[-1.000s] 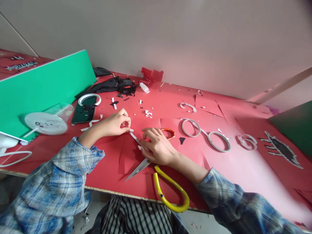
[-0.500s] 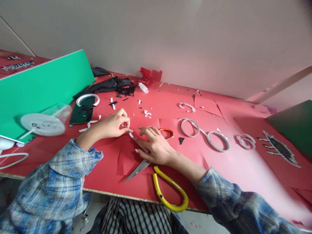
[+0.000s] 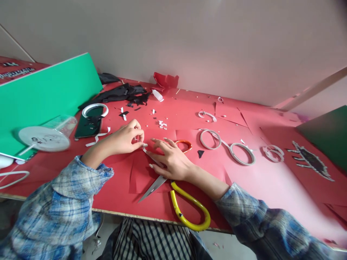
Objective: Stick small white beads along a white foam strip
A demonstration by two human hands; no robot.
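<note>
Just now, a narrow white paper strip [image 3: 149, 153] is held slightly left of the frame's centre, low over the red bench [image 3: 271, 187]. Its upper end is pinched between the thumb and forefinger of the left hand [image 3: 126, 139], with the remaining fingers curled in. Its lower end is covered by the spread, nearly flat fingers of the right hand [image 3: 173, 163]. Whether it is gripped there or only pressed down cannot be told.

The work in hand seems best served if the strip is kept taut and flat between the two holds. The pinch should probably be kept light so that no crease is made. Care is also advised over the scissors [image 3: 153, 187], which lie partly under the right hand with the blade pointing to the lower left.

The strip appears thin, plain and straight, and it runs on a slant from upper left to lower right. It looks like the same stock as the joined paper rings [image 3: 227, 146] set right of centre. Black scraps [image 3: 121, 94] are scattered toward the upper left, beside a green board [image 3: 48, 90].
</note>
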